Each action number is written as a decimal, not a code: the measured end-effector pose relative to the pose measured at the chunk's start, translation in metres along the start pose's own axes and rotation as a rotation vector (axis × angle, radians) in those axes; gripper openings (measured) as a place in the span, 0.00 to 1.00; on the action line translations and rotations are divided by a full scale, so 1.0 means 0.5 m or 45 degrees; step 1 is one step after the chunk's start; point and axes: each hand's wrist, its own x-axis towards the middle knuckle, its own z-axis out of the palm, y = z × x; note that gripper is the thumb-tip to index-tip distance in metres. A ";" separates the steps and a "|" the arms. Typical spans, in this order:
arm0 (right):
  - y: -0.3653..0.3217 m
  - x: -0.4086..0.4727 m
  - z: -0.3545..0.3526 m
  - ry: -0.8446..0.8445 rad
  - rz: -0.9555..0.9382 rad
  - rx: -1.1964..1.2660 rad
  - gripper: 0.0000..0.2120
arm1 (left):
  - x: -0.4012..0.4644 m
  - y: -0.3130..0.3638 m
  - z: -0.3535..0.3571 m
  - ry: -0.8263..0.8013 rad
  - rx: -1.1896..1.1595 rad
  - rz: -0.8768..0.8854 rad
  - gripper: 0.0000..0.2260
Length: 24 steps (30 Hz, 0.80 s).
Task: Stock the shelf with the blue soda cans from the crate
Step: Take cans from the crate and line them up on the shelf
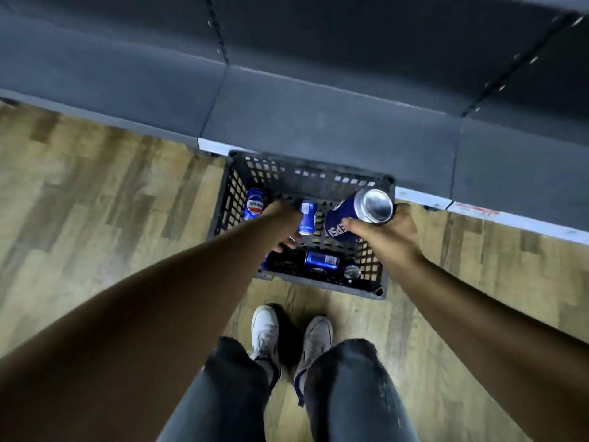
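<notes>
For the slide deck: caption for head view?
Right hand lifts a can while left hand reaches into crate.

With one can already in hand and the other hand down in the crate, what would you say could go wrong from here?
1. The right hand holds its blue can tilted above the crate; a loose grip might drop it onto the cans below.
2. The left hand reaches among loose cans lying on their sides, such as the middle can; a nudge may roll them away.
3. The crate sits near the person's shoes, a possible trip hazard.
</notes>
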 end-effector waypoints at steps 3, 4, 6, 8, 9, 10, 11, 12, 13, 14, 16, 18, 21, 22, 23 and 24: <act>-0.084 -0.061 -0.058 0.009 -0.090 0.020 0.33 | -0.109 0.050 -0.012 -0.061 -0.074 -0.052 0.19; -0.110 -0.081 -0.078 0.006 -0.120 0.028 0.33 | -0.147 0.066 -0.018 -0.087 -0.109 -0.069 0.21; -0.158 -0.124 -0.116 -0.022 -0.190 0.038 0.31 | -0.218 0.086 -0.026 -0.135 -0.255 -0.078 0.25; -0.202 -0.168 -0.154 -0.047 -0.273 0.021 0.30 | -0.288 0.109 -0.031 -0.220 -0.464 -0.079 0.27; -0.223 -0.189 -0.171 -0.060 -0.318 0.007 0.29 | -0.319 0.118 -0.032 -0.260 -0.555 -0.077 0.27; -0.243 -0.209 -0.187 -0.074 -0.363 -0.005 0.29 | -0.347 0.129 -0.034 -0.281 -0.619 -0.069 0.27; -0.263 -0.227 -0.201 -0.088 -0.414 -0.016 0.29 | -0.374 0.142 -0.037 -0.292 -0.687 -0.055 0.26; -0.280 -0.243 -0.214 -0.101 -0.468 -0.026 0.29 | -0.398 0.155 -0.042 -0.290 -0.754 -0.041 0.26; -0.297 -0.260 -0.226 -0.111 -0.521 -0.038 0.29 | -0.422 0.165 -0.048 -0.281 -0.808 -0.024 0.26; -0.314 -0.277 -0.238 -0.121 -0.575 -0.054 0.29 | -0.444 0.175 -0.055 -0.270 -0.844 -0.005 0.26; -0.349 -0.308 -0.260 -0.150 -0.692 -0.101 0.29 | -0.490 0.195 -0.073 -0.261 -0.887 0.040 0.24; -0.380 -0.335 -0.277 -0.178 -0.778 -0.156 0.29 | -0.527 0.208 -0.089 -0.269 -0.929 0.080 0.21; -0.429 -0.366 -0.292 -0.127 -0.879 -0.197 0.29 | -0.578 0.227 -0.121 -0.282 -0.994 0.216 0.19; -0.447 -0.376 -0.294 -0.107 -0.911 -0.202 0.30 | -0.596 0.234 -0.135 -0.286 -1.012 0.285 0.18; -0.465 -0.384 -0.295 -0.083 -0.940 -0.201 0.31 | -0.614 0.241 -0.151 -0.291 -1.028 0.360 0.16; -0.483 -0.392 -0.296 -0.059 -0.965 -0.197 0.33 | -0.631 0.249 -0.167 -0.289 -1.037 0.434 0.15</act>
